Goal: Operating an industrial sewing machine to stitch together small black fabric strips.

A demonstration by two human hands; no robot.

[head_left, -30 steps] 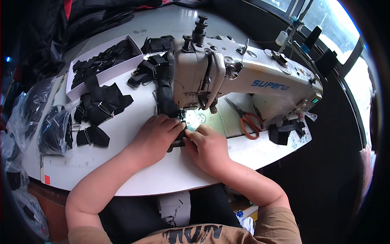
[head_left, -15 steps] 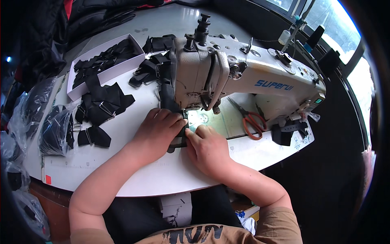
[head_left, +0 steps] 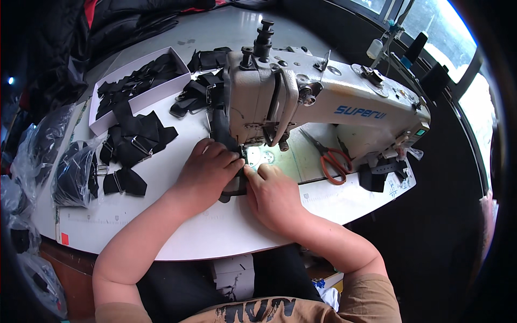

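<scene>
Pressing black strap (head_left: 232, 185) flat on worktop (head_left: 177, 226) with left hand (head_left: 207, 169) and right hand (head_left: 272, 194), fingers extended, not clenched. Lying lengthwise toward sewing machine (head_left: 301, 102) needle, between both hands.

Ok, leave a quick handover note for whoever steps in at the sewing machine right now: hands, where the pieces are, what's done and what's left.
Left hand: flat on the black strap piece at the needle area of the sewing machine.
Right hand: pressing the same piece from the right.
Done: cannot tell how much is stitched; the hands hide it.
Left: loose black strap pieces on the table, more in the white box. Orange-handled scissors lie right of the needle.
</scene>
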